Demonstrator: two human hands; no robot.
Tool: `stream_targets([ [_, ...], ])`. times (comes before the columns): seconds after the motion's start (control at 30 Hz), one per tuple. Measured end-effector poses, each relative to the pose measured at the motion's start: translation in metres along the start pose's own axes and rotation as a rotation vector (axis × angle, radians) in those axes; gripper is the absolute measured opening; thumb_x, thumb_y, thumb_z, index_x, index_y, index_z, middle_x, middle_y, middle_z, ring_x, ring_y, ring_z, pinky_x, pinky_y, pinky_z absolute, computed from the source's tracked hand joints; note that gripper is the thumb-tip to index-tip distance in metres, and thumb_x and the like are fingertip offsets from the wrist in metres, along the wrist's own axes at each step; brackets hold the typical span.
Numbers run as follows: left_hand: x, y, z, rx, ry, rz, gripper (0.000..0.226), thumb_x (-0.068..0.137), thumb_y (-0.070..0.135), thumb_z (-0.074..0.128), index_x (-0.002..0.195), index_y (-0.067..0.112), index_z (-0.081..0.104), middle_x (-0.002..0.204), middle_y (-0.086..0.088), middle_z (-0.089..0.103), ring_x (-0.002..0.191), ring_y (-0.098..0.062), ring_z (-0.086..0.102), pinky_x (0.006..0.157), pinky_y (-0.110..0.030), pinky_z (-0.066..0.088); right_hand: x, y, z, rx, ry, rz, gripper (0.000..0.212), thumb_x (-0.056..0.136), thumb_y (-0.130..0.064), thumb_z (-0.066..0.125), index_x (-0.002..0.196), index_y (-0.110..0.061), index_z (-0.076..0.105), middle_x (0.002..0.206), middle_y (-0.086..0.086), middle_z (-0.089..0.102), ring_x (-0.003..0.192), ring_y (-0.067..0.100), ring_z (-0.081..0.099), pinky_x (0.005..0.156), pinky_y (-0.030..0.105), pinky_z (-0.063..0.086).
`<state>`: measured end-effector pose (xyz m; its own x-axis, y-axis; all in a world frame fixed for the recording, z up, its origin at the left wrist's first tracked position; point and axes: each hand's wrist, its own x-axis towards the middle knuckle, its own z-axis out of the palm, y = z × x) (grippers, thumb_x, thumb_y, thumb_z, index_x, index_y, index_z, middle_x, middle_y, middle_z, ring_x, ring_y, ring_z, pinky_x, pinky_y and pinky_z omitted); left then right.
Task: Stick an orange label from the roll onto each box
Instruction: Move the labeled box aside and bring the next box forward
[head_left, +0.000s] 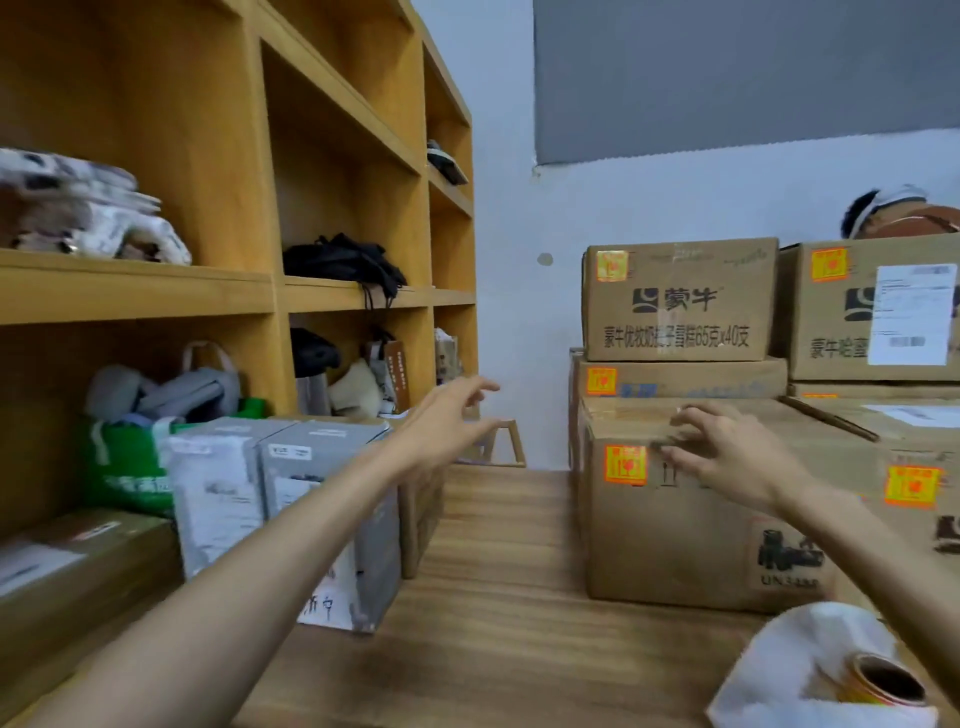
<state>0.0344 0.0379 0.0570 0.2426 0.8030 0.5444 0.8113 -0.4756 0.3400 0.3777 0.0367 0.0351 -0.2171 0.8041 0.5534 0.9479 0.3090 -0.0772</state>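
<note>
Cardboard boxes are stacked at the right. The nearest box (691, 535) carries an orange label (625, 464) on its front. Orange labels also show on the top box (675, 301), the flat box under it (691, 378) and two boxes at the far right. My right hand (727, 452) hovers with spread, bent fingers at the near box's top front edge, holding nothing. My left hand (449, 415) reaches forward in the air, fingers loosely extended, empty. The label roll (883, 686) with its white backing strip lies at the lower right.
A wooden shelf unit (270, 291) with bags and clothes fills the left. Grey boxes (280, 499) and a long brown carton (78, 566) stand on the wooden floor (493, 597) below it. A person's head shows behind the far right boxes.
</note>
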Motion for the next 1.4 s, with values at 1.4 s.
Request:
stream_targets([
  [1.4,-0.060,0.008,0.020,-0.071,0.225,0.055,0.042,0.090,0.045,0.068,0.123,0.019,0.069,0.118,0.008,0.058,0.103,-0.006,0.054,0.092,-0.028,0.047,-0.014,-0.099,0.027,0.891,-0.002,-0.074,0.042,0.091,-0.021,0.068,0.132,-0.018,0.060,0.120,-0.008,0.064,0.107,0.000,0.060,0.089,0.016,0.051],
])
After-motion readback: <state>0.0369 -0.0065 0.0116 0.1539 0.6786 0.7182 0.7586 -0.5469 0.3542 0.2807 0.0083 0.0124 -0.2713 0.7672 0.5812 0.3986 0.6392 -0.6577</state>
